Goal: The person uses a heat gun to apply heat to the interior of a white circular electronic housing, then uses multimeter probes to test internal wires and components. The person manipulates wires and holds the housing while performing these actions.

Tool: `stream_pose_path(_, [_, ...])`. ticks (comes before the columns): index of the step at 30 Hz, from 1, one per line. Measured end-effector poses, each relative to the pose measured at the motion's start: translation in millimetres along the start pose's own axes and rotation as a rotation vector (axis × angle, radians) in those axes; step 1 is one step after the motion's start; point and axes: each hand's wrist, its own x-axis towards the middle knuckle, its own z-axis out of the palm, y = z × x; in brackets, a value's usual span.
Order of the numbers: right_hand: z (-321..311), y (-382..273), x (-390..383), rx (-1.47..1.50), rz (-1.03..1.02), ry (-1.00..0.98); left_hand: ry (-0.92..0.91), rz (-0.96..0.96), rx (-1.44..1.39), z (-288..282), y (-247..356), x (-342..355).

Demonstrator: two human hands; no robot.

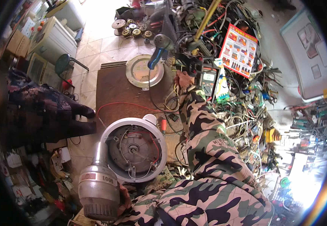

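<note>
My left hand [125,198] is mostly hidden behind a silver heat gun [98,184], with its fingers wrapped around the side. The narrow nozzle points up, beside the rim of a round white appliance body [162,150]. Its underside is uncovered, showing a grey metal disc [127,154] with red and pale wires. Farther off, my right hand [185,80] is curled among black parts and cables, beside a multimeter [208,78]. What its fingers hold is hidden. A round metal cover [133,77] lies left of that hand, with a blue-handled tool [156,58] above it.
A red lead [125,103] crosses the brown board [112,90]. An orange-handled tool [163,125] lies right of the appliance. Tangled wires and tools [242,124] crowd the right, under a printed sheet [238,51]. At left are a person in dark patterned clothing [43,109] and a stool [62,64].
</note>
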Motion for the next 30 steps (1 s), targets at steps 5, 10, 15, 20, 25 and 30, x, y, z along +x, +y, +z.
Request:
stream_pose_path(5, [81.4,-40.4,-51.5,-0.43,-0.054,0.081,0.115,0.023,0.003,-1.6,-10.8,-39.9])
stream_pose_path(10, [90.6,-95.0,-68.6,-0.839,-0.151,0.313,0.079,0.015,-0.001,-4.1,-19.5,-36.4])
stream_pose_path(15, [99.1,-129.8,-85.2,-0.985,-0.248,0.436,0.034,0.01,0.016,-3.1,-28.7,-35.3])
stream_pose_path(20, [113.2,-167.9,-162.3,-0.893,-0.448,0.413,-0.042,0.043,0.078,15.2,-30.0,-38.4])
stream_pose_path(25, [149.0,-208.8,-386.8,-0.525,-0.51,-0.073,-0.207,0.133,0.129,51.3,-38.7,-41.5])
stream_pose_path(30, [142.3,-185.7,-565.3,-0.242,-0.432,-0.208,-0.66,-0.019,-0.127,125.8,-51.7,-8.5])
